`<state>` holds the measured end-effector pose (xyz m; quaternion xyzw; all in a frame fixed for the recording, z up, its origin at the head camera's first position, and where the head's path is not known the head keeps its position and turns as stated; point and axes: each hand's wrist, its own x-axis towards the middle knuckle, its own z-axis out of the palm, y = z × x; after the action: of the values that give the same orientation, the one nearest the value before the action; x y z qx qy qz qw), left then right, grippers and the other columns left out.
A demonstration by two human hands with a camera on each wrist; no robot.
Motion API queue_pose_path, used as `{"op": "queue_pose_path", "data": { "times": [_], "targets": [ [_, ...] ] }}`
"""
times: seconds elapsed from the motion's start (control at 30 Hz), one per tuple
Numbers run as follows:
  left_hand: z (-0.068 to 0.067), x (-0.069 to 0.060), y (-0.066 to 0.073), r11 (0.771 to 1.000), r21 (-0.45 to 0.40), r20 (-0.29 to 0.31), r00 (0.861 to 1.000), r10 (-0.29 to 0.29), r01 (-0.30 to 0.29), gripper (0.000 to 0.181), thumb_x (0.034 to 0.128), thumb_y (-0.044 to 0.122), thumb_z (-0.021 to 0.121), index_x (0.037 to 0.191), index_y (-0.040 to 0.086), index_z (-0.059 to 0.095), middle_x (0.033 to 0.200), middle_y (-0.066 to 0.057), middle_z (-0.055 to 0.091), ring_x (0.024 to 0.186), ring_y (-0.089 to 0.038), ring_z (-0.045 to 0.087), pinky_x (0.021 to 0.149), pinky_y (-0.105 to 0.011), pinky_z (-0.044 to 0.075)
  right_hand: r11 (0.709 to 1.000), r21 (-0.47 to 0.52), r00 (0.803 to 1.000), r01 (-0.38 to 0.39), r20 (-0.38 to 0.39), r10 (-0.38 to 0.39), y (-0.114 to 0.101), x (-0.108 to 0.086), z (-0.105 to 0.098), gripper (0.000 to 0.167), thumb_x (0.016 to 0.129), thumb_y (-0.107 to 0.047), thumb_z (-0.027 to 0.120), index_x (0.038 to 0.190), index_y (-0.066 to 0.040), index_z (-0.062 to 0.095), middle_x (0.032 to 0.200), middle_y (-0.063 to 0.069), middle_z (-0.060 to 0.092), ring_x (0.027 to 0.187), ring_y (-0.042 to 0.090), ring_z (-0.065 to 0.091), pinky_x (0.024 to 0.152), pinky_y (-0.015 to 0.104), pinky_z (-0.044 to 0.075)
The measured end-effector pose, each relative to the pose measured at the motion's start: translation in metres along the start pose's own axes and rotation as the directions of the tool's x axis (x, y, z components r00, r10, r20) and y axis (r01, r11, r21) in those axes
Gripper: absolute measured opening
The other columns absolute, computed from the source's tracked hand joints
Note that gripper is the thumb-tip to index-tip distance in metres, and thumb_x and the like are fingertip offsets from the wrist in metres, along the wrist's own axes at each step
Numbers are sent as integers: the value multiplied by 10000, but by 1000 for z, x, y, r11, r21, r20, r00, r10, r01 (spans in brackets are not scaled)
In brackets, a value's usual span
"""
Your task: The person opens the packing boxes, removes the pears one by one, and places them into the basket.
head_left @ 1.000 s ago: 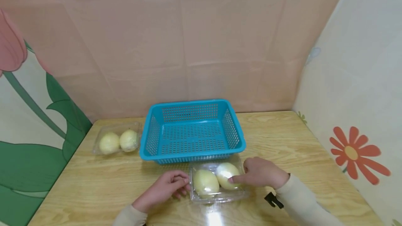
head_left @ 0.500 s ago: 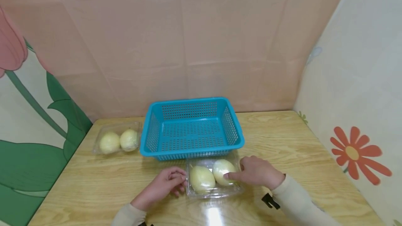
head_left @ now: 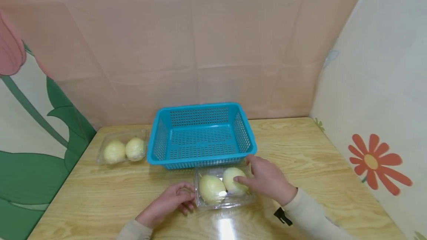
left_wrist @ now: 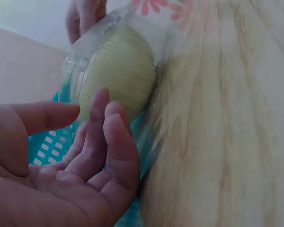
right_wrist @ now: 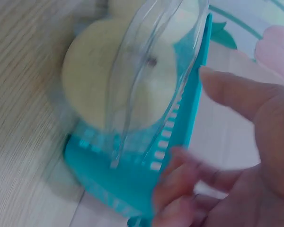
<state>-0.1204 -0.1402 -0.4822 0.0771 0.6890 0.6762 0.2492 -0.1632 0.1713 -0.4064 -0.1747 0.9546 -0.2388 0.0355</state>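
A clear plastic clamshell box [head_left: 218, 205] lies on the table just in front of the blue basket, with two pale yellow pears [head_left: 211, 189] inside. At its left end is my left hand [head_left: 171, 200], the thumb held apart from loosely bent fingers. In the left wrist view those fingertips [left_wrist: 117, 124] are in front of the box's end, and contact is hard to tell. My right hand [head_left: 268, 180] hovers around the right end, thumb over the lid and fingers near the far corner. The right wrist view shows its thumb [right_wrist: 232, 92] and fingers spread, gripping nothing.
The blue perforated basket [head_left: 201, 160] stands at the back middle of the wooden table [head_left: 287, 140], with nothing in it. Left of it lies another clear box [head_left: 108, 136] with two pears [head_left: 135, 149]. A pinkish cloth backdrop [head_left: 213, 47] rises behind the table.
The near box has shifted slightly left and away, and the basket slightly back. Both hands moved along with the box. My right hand has spread its fingers toward the box's far corner.
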Motion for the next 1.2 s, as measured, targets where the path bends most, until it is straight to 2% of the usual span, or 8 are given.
{"op": "queue_pose_path", "data": {
  "times": [0.1, 0.2, 0.27, 0.4, 0.57, 0.67, 0.97, 1.2],
  "targets": [
    [-1, -3, -4, 998, -55, 80, 997, -16, 20, 258, 944, 111, 630, 1141, -41, 560, 923, -108, 700, 779, -166, 648, 655, -261, 557, 978, -13, 977, 208, -45, -208, -8, 0, 6, 413, 810, -385, 813, 1054, -99, 643, 809, -38, 573, 687, 100, 516, 565, 245, 435],
    [-3, -5, -4, 994, -103, 122, 992, -15, 28, 289, 921, 83, 649, 1159, -48, 550, 940, -118, 707, 795, -155, 647, 657, -257, 553, 915, -49, 915, 401, -36, -403, -20, -2, 14, 369, 811, -331, 813, 1072, -120, 660, 905, -31, 614, 750, 91, 566, 614, 208, 465],
    [-4, -5, -2, 993, -118, 126, 992, -16, 31, 321, 911, 77, 660, 1180, -50, 540, 946, -119, 713, 807, -151, 646, 663, -259, 549, 870, -67, 872, 488, -18, -490, -29, -3, 19, 372, 811, -320, 807, 1101, -132, 669, 934, -41, 609, 744, 57, 567, 617, 183, 462],
    [-6, -4, 1, 991, -128, 130, 991, -17, 34, 346, 908, 84, 679, 1194, -43, 533, 931, -93, 723, 809, -144, 649, 670, -262, 543, 815, -103, 820, 571, 28, -571, -47, -4, 31, 363, 813, -324, 802, 1116, -159, 689, 933, -70, 553, 662, -18, 469, 577, 122, 402],
    [-6, -4, 1, 989, -145, 153, 988, -12, 35, 307, 911, 88, 684, 1168, -3, 544, 903, -49, 726, 815, -138, 654, 682, -268, 539, 747, -190, 763, 637, 15, -646, -59, -4, 46, 306, 789, -324, 813, 1060, -221, 715, 904, -106, 517, 672, -27, 424, 563, 100, 374],
    [-5, -4, 0, 986, -161, 159, 987, -17, 43, 289, 909, 90, 685, 1154, 21, 548, 899, -33, 730, 817, -134, 657, 684, -268, 536, 727, -209, 745, 654, 9, -667, -62, -4, 51, 276, 786, -316, 820, 1031, -242, 716, 893, -116, 510, 682, -24, 429, 563, 98, 371],
    [1, -4, -3, 977, -203, 190, 982, -19, 59, 263, 911, 55, 659, 1144, 69, 539, 944, 20, 745, 841, -119, 657, 704, -247, 529, 713, -223, 732, 665, 8, -681, -65, -3, 60, 218, 846, -342, 792, 1035, -269, 711, 847, -136, 494, 672, -37, 402, 547, 86, 335],
    [3, -4, -3, 974, -220, 179, 984, -16, 56, 243, 913, 32, 629, 1135, 55, 534, 864, 46, 699, 795, -101, 615, 676, -230, 518, 669, -278, 693, 689, -15, -721, -68, -3, 64, 189, 826, -320, 812, 978, -276, 708, 817, -124, 474, 662, -15, 374, 537, 93, 296]
  ]
}}
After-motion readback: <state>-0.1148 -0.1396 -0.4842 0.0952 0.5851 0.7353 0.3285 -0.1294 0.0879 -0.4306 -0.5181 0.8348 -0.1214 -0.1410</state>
